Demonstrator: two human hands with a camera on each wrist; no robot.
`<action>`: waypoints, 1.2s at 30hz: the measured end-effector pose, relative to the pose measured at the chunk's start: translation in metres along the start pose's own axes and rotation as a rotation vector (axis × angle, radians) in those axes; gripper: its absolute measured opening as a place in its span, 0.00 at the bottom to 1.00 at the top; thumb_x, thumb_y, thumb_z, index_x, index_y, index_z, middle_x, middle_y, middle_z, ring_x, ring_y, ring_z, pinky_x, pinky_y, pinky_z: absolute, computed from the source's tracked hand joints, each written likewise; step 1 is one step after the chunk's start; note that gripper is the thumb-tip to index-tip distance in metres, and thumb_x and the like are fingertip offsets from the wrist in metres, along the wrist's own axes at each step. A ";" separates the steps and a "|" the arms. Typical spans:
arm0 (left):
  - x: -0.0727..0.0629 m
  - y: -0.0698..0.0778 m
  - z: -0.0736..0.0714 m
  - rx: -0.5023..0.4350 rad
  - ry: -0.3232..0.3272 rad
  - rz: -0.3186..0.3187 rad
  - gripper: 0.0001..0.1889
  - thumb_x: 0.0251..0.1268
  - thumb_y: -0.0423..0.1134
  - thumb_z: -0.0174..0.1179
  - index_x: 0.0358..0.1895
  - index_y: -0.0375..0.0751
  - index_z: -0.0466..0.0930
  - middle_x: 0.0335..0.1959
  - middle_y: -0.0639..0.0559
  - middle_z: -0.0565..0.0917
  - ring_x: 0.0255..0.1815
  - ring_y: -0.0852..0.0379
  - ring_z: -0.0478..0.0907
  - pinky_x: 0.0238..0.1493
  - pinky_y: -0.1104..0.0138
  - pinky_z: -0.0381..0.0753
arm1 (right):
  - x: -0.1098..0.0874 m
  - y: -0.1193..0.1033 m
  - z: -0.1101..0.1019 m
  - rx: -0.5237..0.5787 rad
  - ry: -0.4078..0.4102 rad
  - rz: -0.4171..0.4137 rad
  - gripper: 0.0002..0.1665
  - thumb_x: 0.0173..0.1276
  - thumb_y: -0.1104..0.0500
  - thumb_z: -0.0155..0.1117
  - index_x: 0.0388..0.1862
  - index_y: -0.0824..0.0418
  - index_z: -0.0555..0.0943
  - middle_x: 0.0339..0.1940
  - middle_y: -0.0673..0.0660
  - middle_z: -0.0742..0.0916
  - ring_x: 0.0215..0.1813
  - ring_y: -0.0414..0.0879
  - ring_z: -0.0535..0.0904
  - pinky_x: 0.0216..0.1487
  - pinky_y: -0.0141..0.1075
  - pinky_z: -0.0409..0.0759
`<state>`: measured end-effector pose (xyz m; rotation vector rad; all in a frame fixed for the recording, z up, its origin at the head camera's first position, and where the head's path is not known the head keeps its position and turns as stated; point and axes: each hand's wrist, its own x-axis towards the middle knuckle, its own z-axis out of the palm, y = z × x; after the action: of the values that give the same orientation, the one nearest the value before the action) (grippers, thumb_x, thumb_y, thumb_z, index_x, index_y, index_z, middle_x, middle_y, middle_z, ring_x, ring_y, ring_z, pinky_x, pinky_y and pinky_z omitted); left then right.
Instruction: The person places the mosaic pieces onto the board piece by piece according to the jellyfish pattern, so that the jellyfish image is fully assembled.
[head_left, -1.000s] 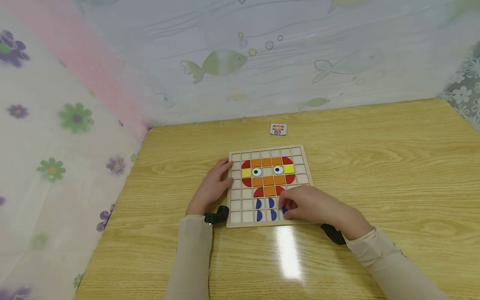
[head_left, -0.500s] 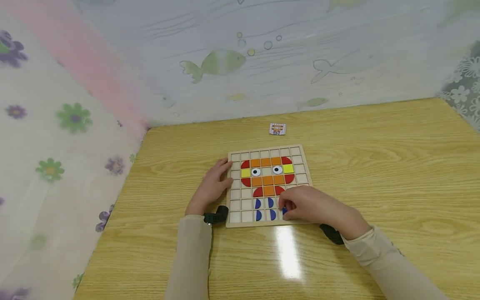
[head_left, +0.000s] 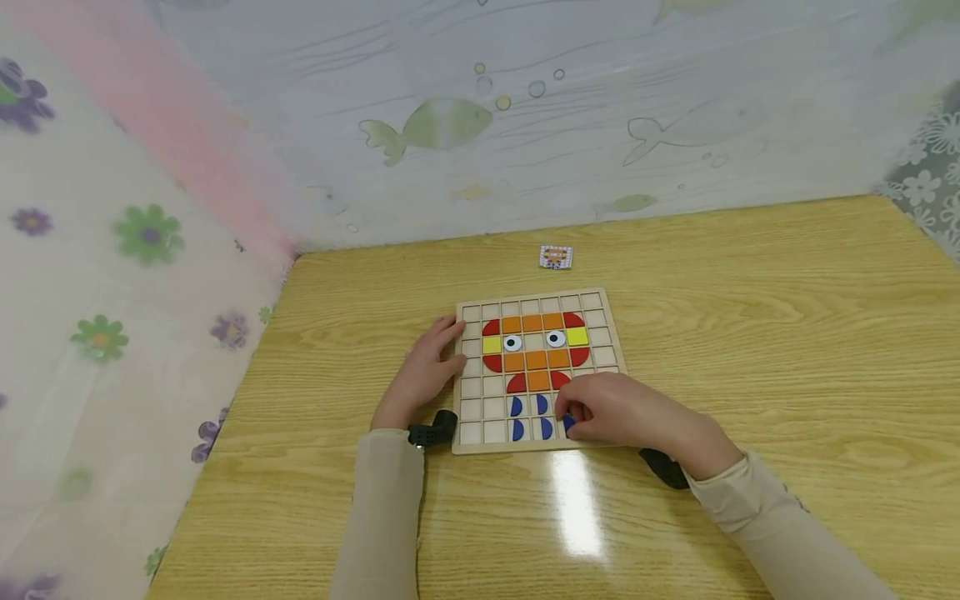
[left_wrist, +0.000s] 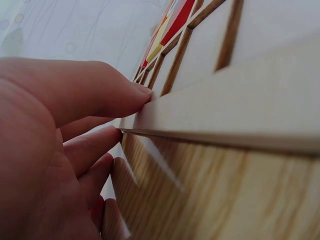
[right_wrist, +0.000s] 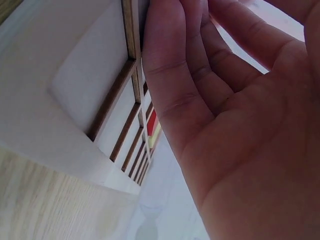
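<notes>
A wooden grid board [head_left: 471, 450] lies on the table, with red, orange and yellow pieces and two round eye pieces [head_left: 555, 339] in its cells. Several blue half-circle pieces [head_left: 517, 430] sit in its two nearest rows. My right hand [head_left: 622, 408] is over the near right part, thumb and fingers pinching another blue half-circle piece [head_left: 568, 423] in the nearest row; the fingers partly cover it. At the board's left edge rests my left hand [head_left: 426, 367], thumb [left_wrist: 135, 97] on the rim and fingers fairly straight against the side.
A small picture card [head_left: 556, 257] with a similar figure on a grid lies behind the board. The wooden table [head_left: 750, 333] meets a fish-patterned wall [head_left: 562, 150] at the back. Flowered covering [head_left: 150, 333] runs along the left side.
More of the blue half-circle piece under the right fingers shows now. The left hand and the board have stayed in place.
</notes>
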<state>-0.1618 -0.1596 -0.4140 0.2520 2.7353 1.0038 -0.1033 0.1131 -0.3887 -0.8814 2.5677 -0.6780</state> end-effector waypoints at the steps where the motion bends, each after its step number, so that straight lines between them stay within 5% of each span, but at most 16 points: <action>1: 0.000 0.000 0.000 -0.001 0.000 0.001 0.29 0.62 0.43 0.50 0.68 0.53 0.57 0.70 0.60 0.50 0.70 0.57 0.40 0.65 0.51 0.43 | 0.000 0.000 0.000 -0.003 0.002 -0.004 0.07 0.53 0.54 0.67 0.32 0.50 0.79 0.21 0.41 0.74 0.26 0.37 0.68 0.29 0.31 0.69; 26: -0.001 -0.002 0.000 -0.001 0.003 0.014 0.29 0.62 0.42 0.50 0.68 0.52 0.56 0.70 0.59 0.50 0.70 0.55 0.41 0.65 0.50 0.43 | 0.001 0.001 -0.001 -0.013 0.046 0.001 0.04 0.56 0.55 0.64 0.28 0.49 0.76 0.20 0.41 0.74 0.25 0.37 0.68 0.28 0.31 0.68; 36: -0.003 -0.004 0.001 -0.014 0.006 -0.002 0.29 0.62 0.44 0.50 0.68 0.53 0.56 0.70 0.61 0.50 0.70 0.57 0.40 0.65 0.51 0.42 | -0.007 0.017 -0.019 -0.016 0.113 0.083 0.04 0.60 0.53 0.61 0.32 0.50 0.78 0.24 0.44 0.75 0.29 0.40 0.69 0.31 0.33 0.68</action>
<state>-0.1593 -0.1629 -0.4166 0.2445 2.7324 1.0242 -0.1149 0.1356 -0.3806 -0.7571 2.6965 -0.7029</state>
